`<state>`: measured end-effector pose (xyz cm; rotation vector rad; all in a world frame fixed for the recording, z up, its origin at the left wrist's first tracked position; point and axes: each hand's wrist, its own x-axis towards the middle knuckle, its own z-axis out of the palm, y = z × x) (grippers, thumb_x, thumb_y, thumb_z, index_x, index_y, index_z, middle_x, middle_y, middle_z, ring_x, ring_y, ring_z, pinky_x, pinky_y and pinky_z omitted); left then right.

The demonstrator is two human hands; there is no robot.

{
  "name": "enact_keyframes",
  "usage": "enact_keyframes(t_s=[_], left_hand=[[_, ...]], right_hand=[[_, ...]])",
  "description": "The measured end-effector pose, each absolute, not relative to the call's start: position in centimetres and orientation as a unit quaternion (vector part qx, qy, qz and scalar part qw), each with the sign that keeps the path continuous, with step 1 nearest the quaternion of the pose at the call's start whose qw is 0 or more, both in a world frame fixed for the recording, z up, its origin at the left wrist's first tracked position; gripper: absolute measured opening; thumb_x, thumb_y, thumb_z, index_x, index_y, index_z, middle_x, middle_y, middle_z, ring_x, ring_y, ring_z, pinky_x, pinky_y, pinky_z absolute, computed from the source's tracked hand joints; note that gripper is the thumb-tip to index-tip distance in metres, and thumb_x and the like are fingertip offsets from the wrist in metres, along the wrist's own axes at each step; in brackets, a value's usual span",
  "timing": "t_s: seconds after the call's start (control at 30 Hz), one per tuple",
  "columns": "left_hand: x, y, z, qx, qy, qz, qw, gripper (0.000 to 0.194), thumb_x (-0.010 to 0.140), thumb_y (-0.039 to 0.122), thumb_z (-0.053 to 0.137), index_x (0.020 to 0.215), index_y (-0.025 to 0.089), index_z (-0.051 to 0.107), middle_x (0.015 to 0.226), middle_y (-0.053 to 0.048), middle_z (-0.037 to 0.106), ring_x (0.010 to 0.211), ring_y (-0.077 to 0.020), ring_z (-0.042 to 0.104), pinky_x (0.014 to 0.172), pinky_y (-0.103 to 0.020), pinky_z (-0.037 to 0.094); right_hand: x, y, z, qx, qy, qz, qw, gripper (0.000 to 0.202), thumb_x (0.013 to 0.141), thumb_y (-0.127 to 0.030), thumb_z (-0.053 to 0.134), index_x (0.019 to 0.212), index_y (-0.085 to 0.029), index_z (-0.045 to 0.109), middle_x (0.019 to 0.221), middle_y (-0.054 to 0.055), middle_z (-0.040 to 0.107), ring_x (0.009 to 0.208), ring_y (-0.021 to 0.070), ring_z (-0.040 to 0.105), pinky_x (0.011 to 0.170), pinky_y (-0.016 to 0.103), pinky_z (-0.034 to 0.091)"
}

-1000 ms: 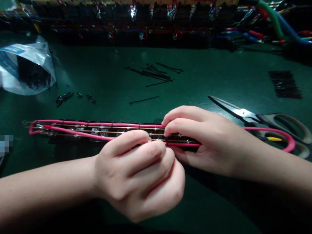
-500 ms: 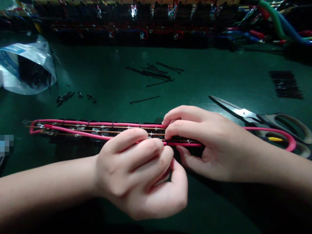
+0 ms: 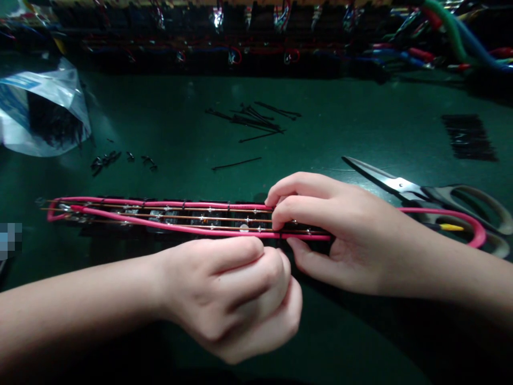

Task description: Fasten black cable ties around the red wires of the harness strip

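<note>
A long black strip of components with thin copper rods lies across the green table. A pink wire loops along both of its edges, and small black ties bind it at the far edge. My left hand is closed in front of the strip. Its fingertips pinch the dark tail of a cable tie wrapped round the near pink wire. My right hand grips the strip and wire just right of this tie, fingers on top and thumb at the near edge.
Scissors lie behind my right hand. Loose black cable ties and cut-off bits are farther back, with an open plastic bag at left. A tie bundle sits at right. Wired equipment runs along the back.
My left hand has come down toward me and closed tighter, uncovering more of the strip and the near pink wire. My right hand stays nearly still.
</note>
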<state>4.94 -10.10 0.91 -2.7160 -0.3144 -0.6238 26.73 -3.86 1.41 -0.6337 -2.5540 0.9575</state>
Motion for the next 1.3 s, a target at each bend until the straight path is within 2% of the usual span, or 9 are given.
enact_keyframes(t_s=[0.27, 0.47, 0.63, 0.9, 1.07, 1.3], left_hand=[[4.95, -9.64, 1.03, -0.966, -0.127, -0.189, 0.124, 0.016, 0.091, 0.03, 0.066, 0.1, 0.02, 0.075, 0.092, -0.005, 0.072, 0.08, -0.0161, 0.061, 0.07, -0.03, 0.057], [4.61, -9.86, 0.96, -0.959, -0.125, -0.22, 0.127, 0.01, 0.088, 0.026, 0.068, 0.095, 0.024, 0.075, 0.098, -0.003, 0.072, 0.086, -0.0163, 0.063, 0.068, -0.029, 0.055], [4.52, -9.96, 0.91, -0.949, -0.142, -0.255, 0.119, 0.008, 0.089, 0.025, 0.066, 0.088, 0.026, 0.074, 0.094, -0.003, 0.073, 0.081, -0.0154, 0.062, 0.06, -0.028, 0.052], [4.8, -9.6, 0.97, -0.964, -0.109, -0.218, 0.101, 0.014, 0.089, 0.024, 0.068, 0.1, 0.019, 0.076, 0.091, -0.006, 0.073, 0.076, -0.0168, 0.064, 0.066, -0.031, 0.057], [4.58, -9.75, 1.14, -0.963, -0.112, -0.227, 0.092, 0.018, 0.085, 0.017, 0.07, 0.101, 0.019, 0.076, 0.094, -0.007, 0.074, 0.084, -0.0187, 0.066, 0.066, -0.031, 0.055], [5.09, -9.83, 1.69, -0.955, -0.159, -0.246, 0.04, 0.011, 0.087, 0.016, 0.067, 0.094, 0.021, 0.074, 0.088, -0.003, 0.075, 0.081, -0.0172, 0.067, 0.069, -0.032, 0.056]], right_hand=[[26.8, -3.88, 1.33, -0.221, -0.897, 0.342, 0.173, 0.007, 0.082, -0.013, 0.06, 0.086, -0.017, 0.065, 0.108, 0.009, 0.063, 0.091, 0.0172, 0.061, 0.07, 0.027, 0.047], [26.76, -3.87, 1.27, -0.22, -0.897, 0.342, 0.174, 0.009, 0.082, -0.011, 0.059, 0.086, -0.017, 0.064, 0.108, 0.009, 0.063, 0.091, 0.0164, 0.061, 0.07, 0.026, 0.047], [26.79, -3.9, 1.29, -0.221, -0.897, 0.342, 0.174, 0.01, 0.081, -0.011, 0.059, 0.087, -0.018, 0.064, 0.109, 0.009, 0.064, 0.091, 0.0171, 0.061, 0.07, 0.027, 0.048], [26.72, -3.85, 1.35, -0.225, -0.894, 0.348, 0.171, 0.011, 0.081, -0.011, 0.059, 0.086, -0.018, 0.064, 0.108, 0.009, 0.064, 0.091, 0.0177, 0.062, 0.069, 0.027, 0.048], [26.7, -3.95, 1.4, -0.227, -0.893, 0.349, 0.171, 0.011, 0.081, -0.01, 0.059, 0.086, -0.018, 0.064, 0.109, 0.009, 0.063, 0.091, 0.017, 0.061, 0.07, 0.027, 0.048], [26.65, -3.82, 1.36, -0.219, -0.896, 0.346, 0.174, 0.011, 0.08, -0.01, 0.059, 0.086, -0.017, 0.065, 0.108, 0.009, 0.064, 0.09, 0.017, 0.062, 0.071, 0.026, 0.048]])
